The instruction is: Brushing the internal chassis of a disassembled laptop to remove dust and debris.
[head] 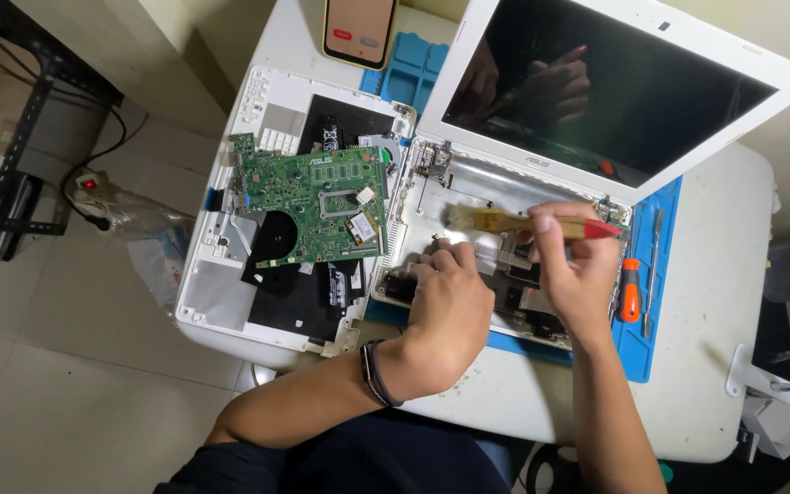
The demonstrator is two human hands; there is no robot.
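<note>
My right hand (574, 261) grips a paintbrush (505, 221) with a wooden handle and pale bristles, held level over the opened base of a white laptop (468, 183). The bristles point left, above the bare inner shell. My left hand (445, 306) rests on the laptop base's front left corner, fingers curled down on a dark part there. A black band sits on my left wrist. The laptop's screen (614, 91) is tilted back and dark.
A green circuit board (308, 197) lies on a removed white cover (230, 284) to the left. A blue work mat (656, 302) holds an orange-handled screwdriver (629, 288) and a thin metal tool (654, 265). A phone (358, 32) stands at the back. The white table ends close at the left.
</note>
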